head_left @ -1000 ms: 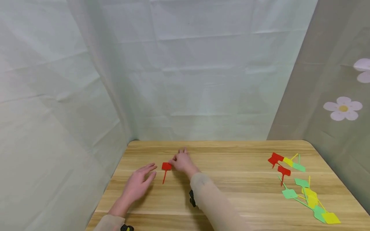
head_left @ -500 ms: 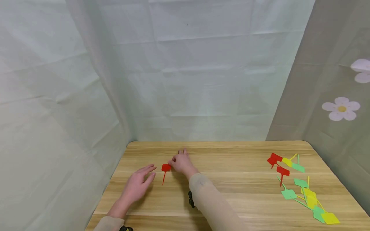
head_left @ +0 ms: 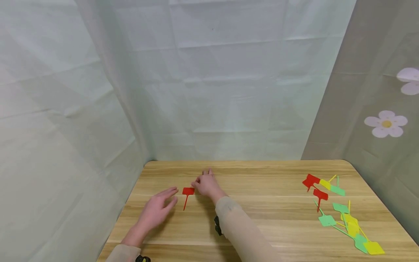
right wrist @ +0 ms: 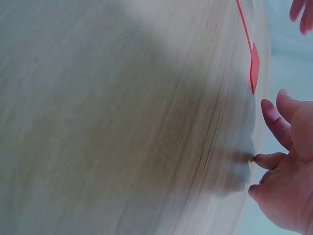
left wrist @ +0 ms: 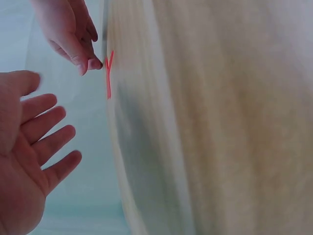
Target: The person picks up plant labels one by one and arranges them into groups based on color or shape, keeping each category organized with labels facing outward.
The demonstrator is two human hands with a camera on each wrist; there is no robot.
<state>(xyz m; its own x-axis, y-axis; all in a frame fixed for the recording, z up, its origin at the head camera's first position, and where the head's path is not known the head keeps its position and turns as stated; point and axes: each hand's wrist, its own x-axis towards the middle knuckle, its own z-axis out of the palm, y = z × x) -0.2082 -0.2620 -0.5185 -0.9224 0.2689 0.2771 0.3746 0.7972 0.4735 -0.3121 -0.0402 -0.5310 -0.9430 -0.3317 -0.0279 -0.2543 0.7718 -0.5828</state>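
Note:
A red T-type plant label point(head_left: 188, 191) lies on the wooden tabletop between the two hands, its thin stem pointing toward the near side. My right hand point(head_left: 207, 183) is just beyond the label's right corner. In the right wrist view its thumb and index finger point(right wrist: 277, 125) stand a little apart, off the label, while other fingertips reach down to the wood. My left hand point(head_left: 155, 210) hovers left of the label, palm turned inward. Its fingers point(left wrist: 55, 144) are spread and hold nothing in the left wrist view.
At the right lie several more plant labels: overlapping red ones point(head_left: 311, 180), a red one point(head_left: 320, 194), green ones point(head_left: 327, 220) and yellow ones point(head_left: 374, 248). Pale cloth point(head_left: 229, 91) hangs behind the table point(head_left: 255, 207) and along its left side; a flowered cloth point(head_left: 370, 160) hangs at right.
The red label has settled slightly toward the near side and looks flatter. My right thumb and index finger, earlier at its corner, are now just off it. The left hand barely moves.

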